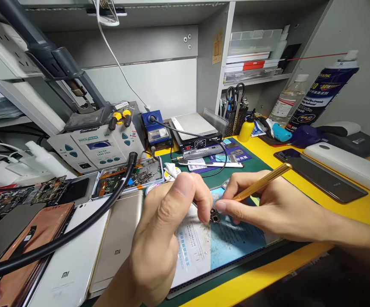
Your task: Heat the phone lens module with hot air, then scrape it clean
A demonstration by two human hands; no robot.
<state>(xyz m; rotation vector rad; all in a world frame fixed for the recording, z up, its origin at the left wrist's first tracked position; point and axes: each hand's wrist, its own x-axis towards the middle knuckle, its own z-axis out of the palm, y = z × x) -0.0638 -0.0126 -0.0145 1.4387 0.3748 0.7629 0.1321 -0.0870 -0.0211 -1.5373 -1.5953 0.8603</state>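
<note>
My left hand (pixel 162 238) is closed, its thumb lying over the bent fingers; what they hold, if anything, is hidden. Beside its fingertips is a small black phone camera module (pixel 215 218) with round lenses, above a blue-and-white printed mat (pixel 232 247). Whether the left fingers touch the module cannot be made out. Between thumb and fingers, my right hand (pixel 261 204) grips a slim gold pen-shaped tool (pixel 261 183). Its rear end points up to the right, and its tip is hidden by the hand near the module.
Phones (pixel 116 251) lie at left under a black hose (pixel 85 230). Behind stand a hot-air station (pixel 98 147), a parts tray (pixel 146 172) and a heating plate (pixel 197 128). At right are a dark phone (pixel 322 177), a white case (pixel 348 166), a yellow bottle (pixel 246 128) and a spray can (pixel 324 96).
</note>
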